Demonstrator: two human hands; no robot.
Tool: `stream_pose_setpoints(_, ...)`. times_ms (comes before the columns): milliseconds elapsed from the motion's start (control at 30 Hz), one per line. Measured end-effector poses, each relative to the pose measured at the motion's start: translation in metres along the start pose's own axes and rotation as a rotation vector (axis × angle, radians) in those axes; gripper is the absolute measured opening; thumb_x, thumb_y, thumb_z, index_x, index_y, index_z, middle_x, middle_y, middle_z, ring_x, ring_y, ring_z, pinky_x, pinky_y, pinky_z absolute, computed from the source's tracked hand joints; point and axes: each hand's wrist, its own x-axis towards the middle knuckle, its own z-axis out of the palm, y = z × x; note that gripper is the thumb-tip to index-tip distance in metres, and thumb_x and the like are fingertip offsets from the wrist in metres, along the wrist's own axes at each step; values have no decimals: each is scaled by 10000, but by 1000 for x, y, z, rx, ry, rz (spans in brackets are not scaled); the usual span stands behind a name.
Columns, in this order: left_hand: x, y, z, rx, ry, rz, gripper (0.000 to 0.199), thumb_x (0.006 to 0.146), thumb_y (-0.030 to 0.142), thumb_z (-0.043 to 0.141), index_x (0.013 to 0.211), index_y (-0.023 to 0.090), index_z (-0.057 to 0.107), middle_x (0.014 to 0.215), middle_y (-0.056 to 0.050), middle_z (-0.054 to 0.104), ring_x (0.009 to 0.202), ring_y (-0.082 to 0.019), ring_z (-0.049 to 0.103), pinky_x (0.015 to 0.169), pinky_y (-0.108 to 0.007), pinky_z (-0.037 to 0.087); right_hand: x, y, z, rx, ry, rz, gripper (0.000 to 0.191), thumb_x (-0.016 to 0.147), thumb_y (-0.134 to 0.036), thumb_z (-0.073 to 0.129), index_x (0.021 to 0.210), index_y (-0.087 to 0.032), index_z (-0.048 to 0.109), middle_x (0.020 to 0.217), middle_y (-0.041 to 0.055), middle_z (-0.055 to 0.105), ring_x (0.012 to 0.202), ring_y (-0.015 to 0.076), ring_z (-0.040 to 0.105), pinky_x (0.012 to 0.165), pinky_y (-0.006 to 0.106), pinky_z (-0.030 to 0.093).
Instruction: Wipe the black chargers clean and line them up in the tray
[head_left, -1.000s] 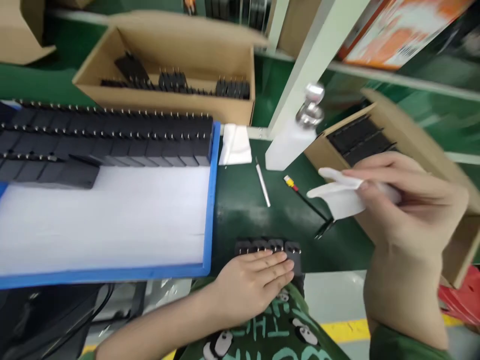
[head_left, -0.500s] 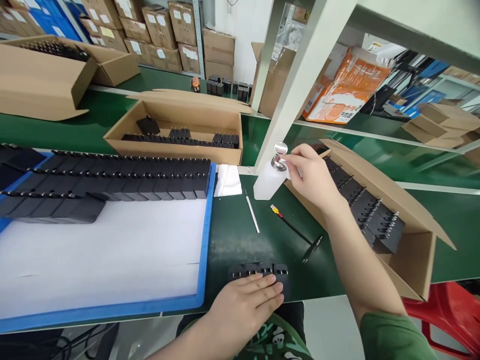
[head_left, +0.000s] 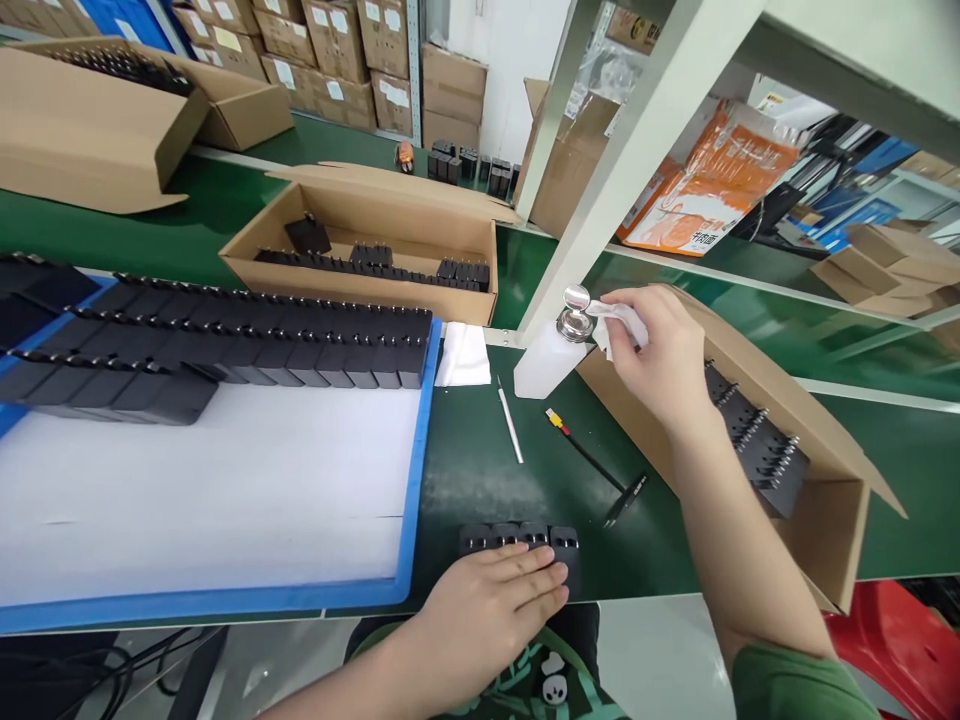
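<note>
My left hand (head_left: 499, 605) lies flat, fingers stretched, on a row of black plug-like blocks (head_left: 517, 537) at the table's front edge. My right hand (head_left: 656, 345) pinches a white cloth (head_left: 622, 318) just right of the metal top of a white bottle (head_left: 551, 355), whose round lid stands up. A folded white cloth (head_left: 463, 355) lies left of the bottle. In front of the bottle are a thin white pen-like tool (head_left: 510, 425) and a short black cable (head_left: 589, 458) with a yellow and red end.
A blue-rimmed tray (head_left: 421, 450) with rows of black blocks (head_left: 322, 350) fills the left. Cardboard boxes (head_left: 360, 295) holding black parts stand behind and at the right (head_left: 840, 530). A pale post (head_left: 630, 170) rises behind the bottle.
My right hand has moved a little right, away from the bottle's top, and more of the cloth in it shows. My left hand stays on the blocks.
</note>
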Motion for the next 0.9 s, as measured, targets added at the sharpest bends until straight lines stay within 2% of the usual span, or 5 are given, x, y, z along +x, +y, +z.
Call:
stream_pose_setpoints(333,6,0,-11,-70,-87,-8,302,1038,168,443,1191,152,702,1268,25,718,1215,-131,661,1073,-265,525,1,-5,-6,-93,-40,-50,300,876,-132,538,1081,-228,735,1002,114,655,965,265,634,811,437,503)
stream_pose_setpoints(533,8,0,-15,-88,-124,-21,311,1029,141,444,1211,140,695,1278,9,710,1218,-130,659,1097,-268,509,6,11,3,-83,-261,-91,363,798,-91,550,1057,-200,780,978,142,680,871,245,630,684,394,469)
stream_pose_setpoints(700,7,0,-15,-92,-124,-29,273,1007,142,506,1196,150,703,1288,12,704,1232,-132,650,1120,-270,494,-14,-27,-27,82,-129,-51,316,905,-198,587,1175,-265,738,1099,114,678,1082,302,611,890,472,468)
stream_pose_setpoints(800,8,1,-16,-112,-139,-40,265,1001,151,523,1194,139,704,1289,2,705,1238,-146,648,1131,-282,487,-42,-57,-24,530,-404,-110,335,899,-122,610,1115,-354,720,1024,48,636,938,199,625,790,366,508)
stream_pose_setpoints(900,9,0,-17,-126,-187,-34,298,1011,137,480,1223,127,689,1305,-9,695,1246,-161,644,1125,-299,494,-70,-72,3,941,-738,-213,306,946,-46,490,1057,-236,703,985,56,574,826,122,592,706,273,499)
